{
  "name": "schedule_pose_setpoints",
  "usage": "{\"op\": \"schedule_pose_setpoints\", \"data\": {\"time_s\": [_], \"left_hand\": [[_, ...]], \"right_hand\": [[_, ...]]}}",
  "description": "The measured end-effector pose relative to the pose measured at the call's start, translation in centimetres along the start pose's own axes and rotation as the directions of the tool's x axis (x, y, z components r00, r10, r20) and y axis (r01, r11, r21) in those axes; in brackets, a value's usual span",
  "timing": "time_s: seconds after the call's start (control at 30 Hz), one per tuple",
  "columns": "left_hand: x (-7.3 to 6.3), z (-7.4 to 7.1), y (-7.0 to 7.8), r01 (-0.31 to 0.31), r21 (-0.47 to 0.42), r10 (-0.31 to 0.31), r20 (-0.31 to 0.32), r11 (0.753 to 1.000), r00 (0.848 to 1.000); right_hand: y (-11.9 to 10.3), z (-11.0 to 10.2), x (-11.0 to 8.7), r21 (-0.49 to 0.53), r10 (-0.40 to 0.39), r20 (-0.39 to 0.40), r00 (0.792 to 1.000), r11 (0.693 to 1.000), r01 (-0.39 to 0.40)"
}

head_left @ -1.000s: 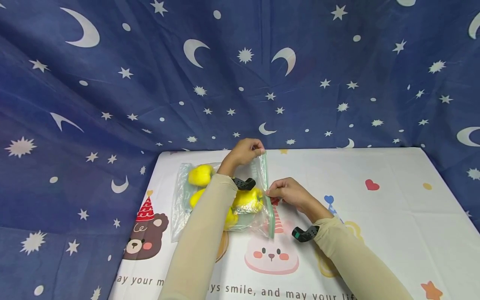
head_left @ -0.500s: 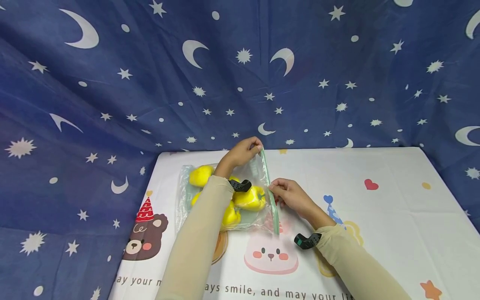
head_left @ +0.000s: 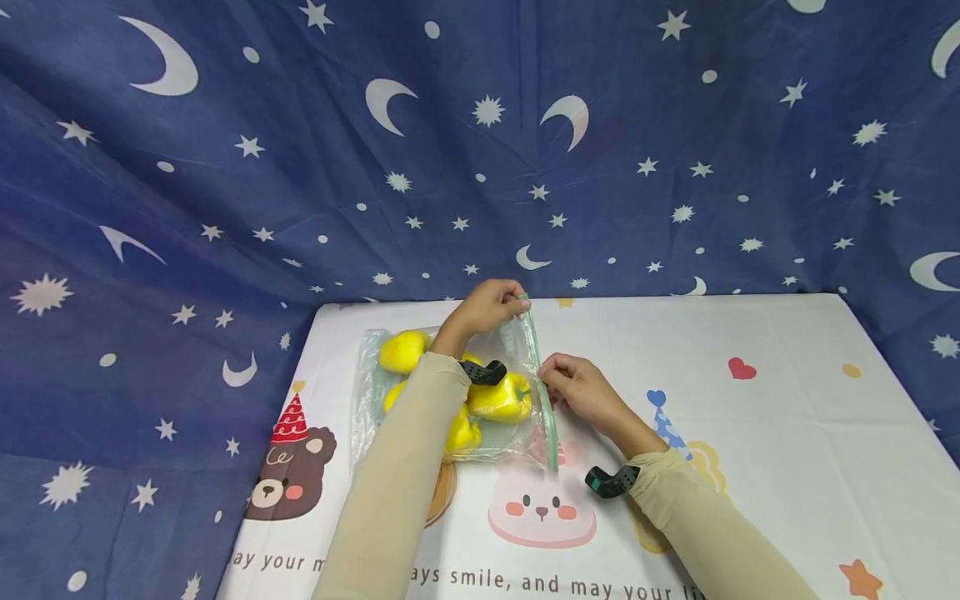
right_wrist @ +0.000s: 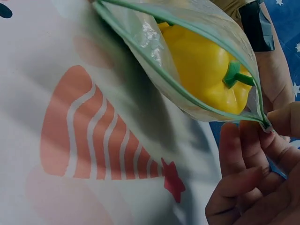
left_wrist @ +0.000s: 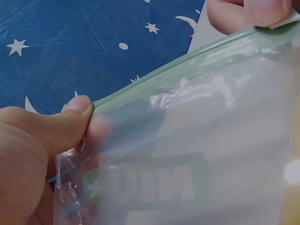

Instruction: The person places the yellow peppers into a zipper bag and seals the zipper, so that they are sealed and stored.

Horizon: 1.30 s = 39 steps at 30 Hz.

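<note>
A clear bag (head_left: 450,392) with a green zip strip (head_left: 542,392) lies at centre frame on the table (head_left: 750,433), holding yellow peppers (head_left: 498,398). The left hand (head_left: 491,304) pinches the strip's far end, the right hand (head_left: 573,385) pinches its middle. The left sleeve hides some peppers. The right hand has slid slightly up the strip since before

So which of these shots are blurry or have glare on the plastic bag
Head view: evenly lit and sharp, with slight wide-angle bending at the edges. Left wrist view: the bag is very close and soft, its printed label smeared, white glare on the film; the left hand is blurred too. Right wrist view: the yellow pepper is fairly clear; the right hand is dim and soft.
</note>
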<state>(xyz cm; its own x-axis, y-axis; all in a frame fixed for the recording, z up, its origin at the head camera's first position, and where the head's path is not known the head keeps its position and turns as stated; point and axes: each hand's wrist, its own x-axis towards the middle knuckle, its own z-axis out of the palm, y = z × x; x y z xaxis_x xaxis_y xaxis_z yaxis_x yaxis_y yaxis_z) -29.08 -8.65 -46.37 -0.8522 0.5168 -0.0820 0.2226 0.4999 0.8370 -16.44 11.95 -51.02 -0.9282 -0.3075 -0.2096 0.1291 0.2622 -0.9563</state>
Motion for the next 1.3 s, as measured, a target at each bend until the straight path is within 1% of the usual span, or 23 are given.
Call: {"op": "schedule_pose_setpoints", "data": {"time_s": [0.13,0.33,0.47,0.73,0.93,1.1,1.2,1.3], "left_hand": [[0.1,-0.1,0.0,0.002,0.022,-0.002,-0.021,1.0,1.0],[0.3,-0.6,-0.1,0.01,0.055,-0.007,-0.054,0.998,0.999],[0.4,-0.7,-0.1,0.013,0.072,-0.009,-0.057,0.997,0.998],[0.4,-0.5,-0.1,0.03,0.068,-0.026,-0.061,0.997,0.998],[0.4,-0.5,-0.3,0.037,0.05,-0.033,-0.075,0.998,0.997],[0.5,-0.5,-0.4,0.033,0.059,-0.029,-0.073,0.998,0.997],[0.6,-0.5,-0.5,0.037,0.063,-0.032,-0.073,0.997,0.997],[0.6,-0.5,-0.5,0.049,0.057,-0.044,-0.083,0.997,0.996]], "right_hand": [[0.0,0.0,-0.1,-0.036,-0.032,-0.008,0.999,0.999,0.031],[0.3,0.1,-0.8,-0.07,-0.042,0.002,0.999,0.997,0.042],[0.6,0.0,-1.2,-0.08,-0.036,0.028,0.999,0.996,0.038],[1.0,0.0,-2.0,-0.08,0.004,0.066,0.998,0.997,0.001],[1.1,-0.1,-2.6,-0.06,0.004,0.123,0.992,0.998,0.004],[1.1,-0.3,-3.0,-0.046,0.0,0.172,0.985,0.999,0.008],[1.2,-0.4,-3.2,-0.05,-0.004,0.211,0.978,0.999,0.014],[1.3,-0.5,-3.4,-0.045,-0.003,0.261,0.965,0.999,0.015]]}}
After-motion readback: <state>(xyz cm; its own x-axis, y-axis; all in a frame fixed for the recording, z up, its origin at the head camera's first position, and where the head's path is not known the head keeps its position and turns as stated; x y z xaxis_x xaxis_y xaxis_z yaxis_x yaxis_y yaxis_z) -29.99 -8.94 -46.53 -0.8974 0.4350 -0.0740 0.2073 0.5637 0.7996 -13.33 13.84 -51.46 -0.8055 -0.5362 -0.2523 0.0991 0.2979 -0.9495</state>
